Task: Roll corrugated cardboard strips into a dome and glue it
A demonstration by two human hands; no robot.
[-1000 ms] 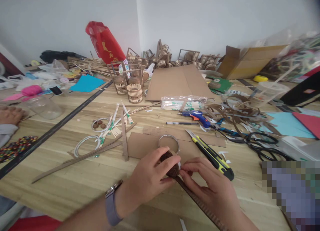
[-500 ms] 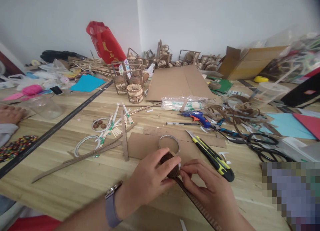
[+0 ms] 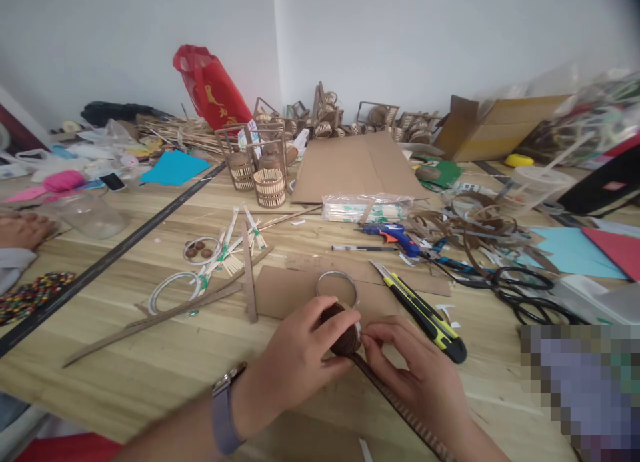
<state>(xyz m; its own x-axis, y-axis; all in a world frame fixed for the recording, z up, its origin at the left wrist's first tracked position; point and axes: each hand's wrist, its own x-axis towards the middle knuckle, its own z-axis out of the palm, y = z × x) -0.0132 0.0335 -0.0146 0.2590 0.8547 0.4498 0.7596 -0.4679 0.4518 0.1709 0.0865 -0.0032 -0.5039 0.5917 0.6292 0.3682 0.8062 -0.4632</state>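
Observation:
A small dark brown round piece [image 3: 344,335] is gripped between the fingers and thumb of my left hand [image 3: 300,355], low in the centre. From its lower side a long brown strip [image 3: 400,407] runs down to the right, under my right hand [image 3: 417,365]. The thumb and index finger of my right hand pinch at the round piece's right edge, by a small whitish bit too small to tell. Just behind my fingers a thin ring [image 3: 339,273] lies on a cardboard piece [image 3: 280,292].
A yellow and black cutter [image 3: 425,315] lies right of my hands, its blade out. Beyond are a blue glue gun [image 3: 395,235], black-handled scissors [image 3: 525,279] and coiled strips [image 3: 475,229]. Small stick buckets [image 3: 270,187] stand behind. Another person's hand [image 3: 25,229] rests at far left.
Both hands keep nearly the same place and hold. The brown strip's lower end has shifted slightly to the right.

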